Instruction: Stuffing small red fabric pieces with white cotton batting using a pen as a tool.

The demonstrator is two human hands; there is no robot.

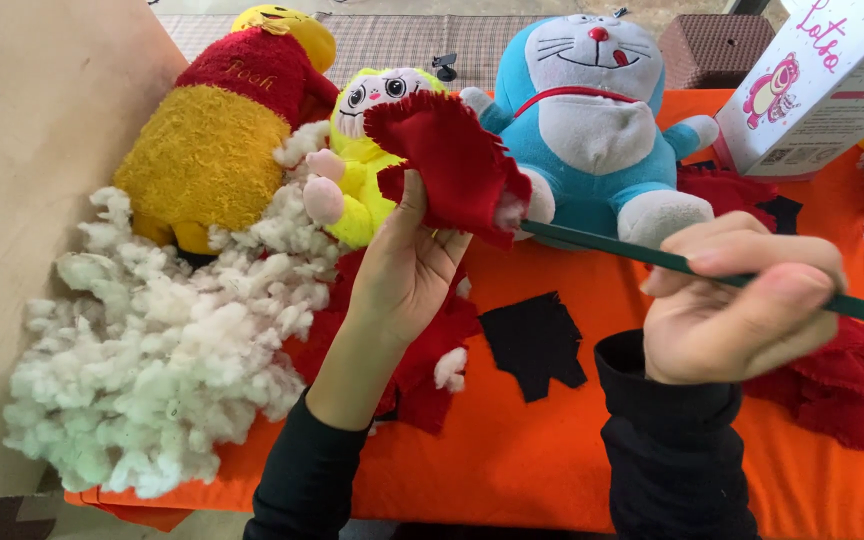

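Left hand [407, 270] pinches red fabric piece [452, 170] w/ opening toward green stick [652, 257], held above orange cloth [552, 450]. Right hand [737, 300] fist-gripped on stick, tip at opening beside white stuffing [508, 211]. Best: push gently, keep seam supported. Loose stuffing pile [162, 350] at left.

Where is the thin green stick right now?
In the head view, the thin green stick is gripped by the right hand, its tip poking into the red fabric piece that the left hand holds.

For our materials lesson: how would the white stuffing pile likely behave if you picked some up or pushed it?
The white stuffing pile looks like loose, fluffy tufts, so it is probably very light and squashes easily. A grabbed handful would likely pull apart, with stray wisps left behind. Pushed across the orange cloth, it would probably bunch and cling rather than slide or roll.
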